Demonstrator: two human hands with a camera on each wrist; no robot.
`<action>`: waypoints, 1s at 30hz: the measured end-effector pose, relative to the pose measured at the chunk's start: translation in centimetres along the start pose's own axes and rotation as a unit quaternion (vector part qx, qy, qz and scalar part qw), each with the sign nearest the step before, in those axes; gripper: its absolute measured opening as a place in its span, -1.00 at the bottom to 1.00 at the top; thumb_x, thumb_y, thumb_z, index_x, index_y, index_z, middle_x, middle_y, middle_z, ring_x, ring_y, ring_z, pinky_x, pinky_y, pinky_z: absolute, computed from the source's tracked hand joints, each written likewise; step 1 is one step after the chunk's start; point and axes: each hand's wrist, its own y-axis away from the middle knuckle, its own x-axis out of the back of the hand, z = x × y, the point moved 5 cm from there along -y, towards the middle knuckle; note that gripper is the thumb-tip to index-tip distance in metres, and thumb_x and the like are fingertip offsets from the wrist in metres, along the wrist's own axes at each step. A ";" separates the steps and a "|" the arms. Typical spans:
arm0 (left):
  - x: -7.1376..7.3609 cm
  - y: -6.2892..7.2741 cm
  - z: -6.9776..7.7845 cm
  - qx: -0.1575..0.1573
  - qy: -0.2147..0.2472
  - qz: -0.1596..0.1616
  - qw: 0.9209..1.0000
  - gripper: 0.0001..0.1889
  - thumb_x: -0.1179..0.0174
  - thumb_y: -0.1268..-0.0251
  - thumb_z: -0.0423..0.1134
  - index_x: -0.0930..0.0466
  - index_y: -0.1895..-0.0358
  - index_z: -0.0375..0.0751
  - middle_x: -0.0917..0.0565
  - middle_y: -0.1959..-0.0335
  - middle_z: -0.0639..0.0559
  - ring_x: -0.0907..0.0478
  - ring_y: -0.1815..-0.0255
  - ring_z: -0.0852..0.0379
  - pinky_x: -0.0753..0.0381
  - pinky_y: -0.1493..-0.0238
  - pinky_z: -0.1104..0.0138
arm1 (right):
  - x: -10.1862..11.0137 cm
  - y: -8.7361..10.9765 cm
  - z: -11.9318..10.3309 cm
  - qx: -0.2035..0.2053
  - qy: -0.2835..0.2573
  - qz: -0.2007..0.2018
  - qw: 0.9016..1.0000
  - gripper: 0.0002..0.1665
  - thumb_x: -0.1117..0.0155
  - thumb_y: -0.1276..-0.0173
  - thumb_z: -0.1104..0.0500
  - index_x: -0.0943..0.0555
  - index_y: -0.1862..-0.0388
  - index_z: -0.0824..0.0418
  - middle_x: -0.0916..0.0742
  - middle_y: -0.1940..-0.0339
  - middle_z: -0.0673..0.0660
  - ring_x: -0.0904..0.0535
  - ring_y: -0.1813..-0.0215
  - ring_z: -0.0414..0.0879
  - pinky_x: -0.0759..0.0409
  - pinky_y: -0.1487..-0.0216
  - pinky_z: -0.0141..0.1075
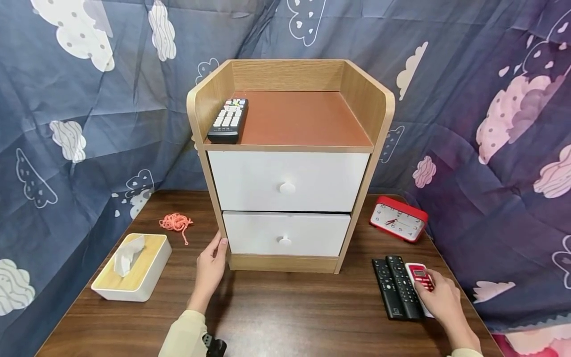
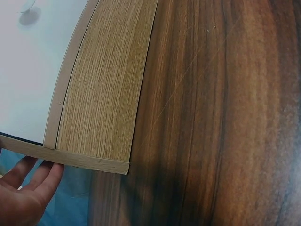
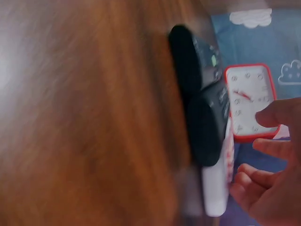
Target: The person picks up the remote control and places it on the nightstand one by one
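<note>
My left hand (image 1: pixel 209 267) touches the lower left side of a small wooden cabinet (image 1: pixel 285 263), fingers fairly straight along its outer side and thumb near the front edge. In the left wrist view, fingertips (image 2: pixel 52 176) meet the side panel. The cabinet has two white drawers, both closed. My right hand (image 1: pixel 443 297) is over a white remote with a red face and small screen (image 1: pixel 420 273), partly hiding it. The right wrist view has its thumb and fingers spread beside that remote (image 3: pixel 215 195). Two black remotes (image 1: pixel 388 292) (image 1: pixel 405 285) lie side by side left of it.
Another black remote (image 1: pixel 227 121) lies on the cabinet's top shelf. A red alarm clock (image 1: pixel 398 219) stands behind the remotes at right. Orange string (image 1: pixel 176 222) and a tissue box (image 1: pixel 153 267) are on the left of the table (image 1: pixel 285 307). Patterned cloth (image 1: pixel 89 148) hangs behind.
</note>
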 end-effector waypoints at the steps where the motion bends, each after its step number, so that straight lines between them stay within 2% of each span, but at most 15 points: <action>1: 0.0 0.0 0.0 0.002 0.001 -0.001 1.000 -0.49 -0.05 -0.53 -0.02 -0.42 -0.41 -0.18 -0.59 -0.23 -0.24 -0.58 -0.14 -0.13 -0.49 -0.22 -0.04 | -0.2 0.1 0.5 -0.010 0.004 -0.013 1.000 -0.39 -0.26 -0.24 0.20 -0.42 -0.15 0.62 -0.56 -0.03 0.67 -0.45 -0.03 0.53 -0.29 0.03 0.27; 5: 0.0 0.0 0.0 -0.001 -0.001 -0.004 1.000 -0.48 -0.03 -0.54 -0.01 -0.39 -0.42 -0.20 -0.52 -0.30 -0.23 -0.51 -0.26 -0.15 -0.44 -0.29 -0.05 | -0.7 0.5 2.0 -0.059 0.012 -0.071 0.996 -0.27 -0.22 -0.31 0.14 -0.28 -0.23 0.66 -0.48 -0.12 0.69 -0.38 -0.09 0.55 -0.23 -0.02 0.28; 8: -0.1 0.0 -0.1 0.000 -0.002 -0.004 1.000 -0.48 -0.04 -0.54 -0.01 -0.40 -0.42 -0.20 -0.52 -0.30 -0.22 -0.50 -0.26 -0.15 -0.44 -0.30 -0.04 | -0.8 0.7 2.5 -0.080 0.017 -0.098 0.992 -0.26 -0.21 -0.33 0.14 -0.25 -0.23 0.68 -0.45 -0.13 0.72 -0.35 -0.11 0.56 -0.22 -0.07 0.30; 12: 0.0 0.0 -0.1 -0.001 0.002 0.000 1.000 -0.49 -0.05 -0.54 -0.03 -0.41 -0.41 -0.20 -0.55 -0.27 -0.22 -0.54 -0.20 -0.13 -0.46 -0.27 -0.03 | -0.8 0.8 2.6 -0.093 0.019 -0.106 0.990 -0.28 -0.22 -0.33 0.14 -0.27 -0.23 0.67 -0.46 -0.10 0.72 -0.34 -0.10 0.57 -0.24 -0.06 0.30; 18: 0.0 -0.1 0.0 -0.004 0.001 -0.002 1.000 -0.48 -0.05 -0.54 -0.04 -0.40 -0.41 -0.23 -0.50 -0.32 -0.21 -0.47 -0.30 -0.14 -0.40 -0.34 -0.03 | -0.5 0.9 2.7 -0.135 0.007 -0.116 0.984 -0.23 -0.24 -0.33 0.08 -0.22 -0.27 0.60 -0.42 -0.08 0.74 -0.31 -0.07 0.69 -0.35 0.08 0.36; 24: -0.1 -0.2 0.1 -0.005 0.001 -0.007 1.000 -0.48 -0.05 -0.54 -0.03 -0.40 -0.41 -0.23 -0.51 -0.32 -0.22 -0.49 -0.29 -0.14 -0.42 -0.32 -0.04 | 0.0 0.7 2.6 -0.118 0.005 -0.093 0.989 -0.21 -0.34 -0.27 0.14 -0.25 -0.23 0.66 -0.49 -0.02 0.74 -0.45 0.00 0.58 -0.40 0.06 0.29; 30: 0.0 -0.1 0.0 -0.001 0.002 -0.007 1.000 -0.48 -0.04 -0.54 -0.03 -0.39 -0.42 -0.23 -0.49 -0.33 -0.21 -0.47 -0.31 -0.15 -0.40 -0.33 -0.03 | 0.2 0.5 2.6 -0.071 0.003 -0.064 0.995 -0.25 -0.43 -0.18 0.21 -0.34 -0.16 0.68 -0.56 0.07 0.68 -0.51 0.08 0.46 -0.44 0.14 0.16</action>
